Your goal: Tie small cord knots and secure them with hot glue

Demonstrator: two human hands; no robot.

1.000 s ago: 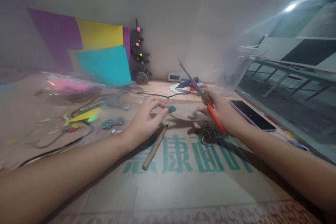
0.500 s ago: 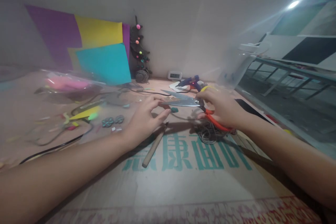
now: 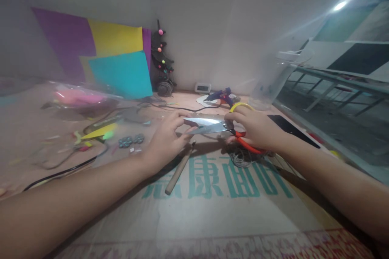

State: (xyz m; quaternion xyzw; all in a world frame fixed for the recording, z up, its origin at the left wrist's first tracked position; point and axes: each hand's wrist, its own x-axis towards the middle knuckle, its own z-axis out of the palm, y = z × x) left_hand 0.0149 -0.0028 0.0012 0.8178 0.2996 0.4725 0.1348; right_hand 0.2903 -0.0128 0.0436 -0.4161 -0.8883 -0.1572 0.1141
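I have the right hand (image 3: 253, 129) wrapped around the scissors (image 3: 209, 128), fingers curled through the yellow and red handle loops. The blades run from 3 to 9 o'clock, parted in a narrow V whose tips face 9 o'clock, straight at the left hand (image 3: 165, 137). So from the left fingertips, the scissors lie at 3 o'clock: the right hand is nearer the pivot, the left nearer the tips. The left thumb and forefinger curve towards each other, but the blades partly cover their ends; I cannot tell whether they pinch anything. A small dark piece (image 3: 199, 127) shows between the blades, mostly hidden. At 7 o'clock from the right hand sits a coil of thin cord or wire (image 3: 241, 158). A wooden stick (image 3: 180, 168) slants from 1 to 7 o'clock below the left.
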